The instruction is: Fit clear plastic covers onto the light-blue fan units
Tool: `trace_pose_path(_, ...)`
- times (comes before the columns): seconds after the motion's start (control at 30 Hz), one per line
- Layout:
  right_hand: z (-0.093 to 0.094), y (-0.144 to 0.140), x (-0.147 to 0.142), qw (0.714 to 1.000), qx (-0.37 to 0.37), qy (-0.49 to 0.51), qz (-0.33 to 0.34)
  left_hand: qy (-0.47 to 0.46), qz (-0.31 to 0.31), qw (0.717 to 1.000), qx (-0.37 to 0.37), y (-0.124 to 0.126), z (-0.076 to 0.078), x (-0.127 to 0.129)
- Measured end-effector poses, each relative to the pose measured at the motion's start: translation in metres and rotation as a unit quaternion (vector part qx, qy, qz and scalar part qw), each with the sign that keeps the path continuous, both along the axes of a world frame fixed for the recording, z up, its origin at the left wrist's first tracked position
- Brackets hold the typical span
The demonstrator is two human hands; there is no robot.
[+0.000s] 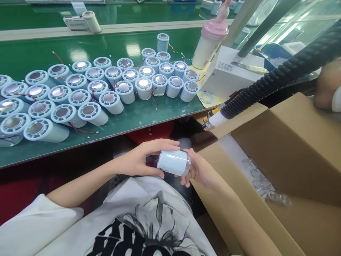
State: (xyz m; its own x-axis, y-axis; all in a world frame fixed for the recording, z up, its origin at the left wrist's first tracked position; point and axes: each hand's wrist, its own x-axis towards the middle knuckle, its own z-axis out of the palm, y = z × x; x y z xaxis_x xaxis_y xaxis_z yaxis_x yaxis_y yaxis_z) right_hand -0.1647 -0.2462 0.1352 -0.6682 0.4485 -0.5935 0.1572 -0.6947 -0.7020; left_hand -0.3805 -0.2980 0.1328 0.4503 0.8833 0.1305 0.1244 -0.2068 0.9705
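Observation:
A light-blue cylinder lies on its side above my lap, between my two hands. Clear plastic surrounds it and shows beyond its right end, like a transparent cup. My left hand grips the cylinder's left end, thumb below and fingers above. Around the clear right end, my right hand is closed with its fingers curled underneath. Dark red wire seems to show near my left palm, partly hidden. On the green bench, several similar light-blue cylinders stand in rows, with round metallic centres on top and thin red and black wires.
At right, an open cardboard box holds clear plastic pieces. A black corrugated hose crosses above it. A pink-lidded bottle and a white metal box stand on the green bench. Another person's arm is at far right.

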Motion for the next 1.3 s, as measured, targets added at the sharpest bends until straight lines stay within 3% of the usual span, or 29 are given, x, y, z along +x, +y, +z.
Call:
trace_pose_path(0.1,-0.003,-0.001,-0.002,0.998,-0.043,0.000,0.040,-0.004,0.010,1.000,-0.017,-0.001,0.002,0.002)
trace_pose_path(0.2,-0.009,-0.002,0.000,0.998,-0.027,-0.002,0.059,-0.010,0.019,0.998,-0.057,-0.004,0.006,0.005)
trace_pose_path(0.3,-0.014,-0.004,0.006,0.996,0.085,0.014,0.012,-0.020,0.037,0.992,-0.121,-0.004,0.010,0.006)
trace_pose_path(0.4,-0.018,-0.005,0.013,0.962,0.258,0.062,-0.056,-0.035,0.043,0.982,-0.180,0.002,0.008,0.006)
trace_pose_path(0.5,-0.026,-0.005,0.016,0.938,0.323,0.081,-0.094,-0.071,0.029,0.975,-0.207,0.021,0.000,0.008)
trace_pose_path(0.7,-0.065,0.008,0.015,0.910,0.303,0.060,-0.276,-0.129,0.017,0.964,-0.230,0.089,-0.025,0.031)
trace_pose_path(0.8,-0.079,0.022,0.021,0.900,0.298,0.078,-0.308,-0.133,0.004,0.963,-0.236,0.115,-0.031,0.047)
trace_pose_path(0.87,-0.081,0.030,0.027,0.897,0.321,0.085,-0.290,-0.121,0.006,0.963,-0.240,0.122,-0.032,0.054)
trace_pose_path(1.0,-0.074,0.036,0.038,0.906,0.354,0.071,-0.221,-0.105,0.016,0.963,-0.247,0.111,-0.031,0.054)
trace_pose_path(1.1,-0.065,0.031,0.038,0.941,0.275,0.099,-0.172,-0.079,-0.030,0.971,-0.225,0.092,-0.024,0.041)
trace_pose_path(1.2,-0.055,0.021,0.031,0.956,0.208,0.133,-0.158,-0.073,-0.090,0.967,-0.225,0.073,-0.013,0.025)
trace_pose_path(1.3,-0.045,0.012,0.026,0.962,0.173,0.142,-0.155,-0.087,-0.085,0.957,-0.264,0.057,-0.004,0.015)
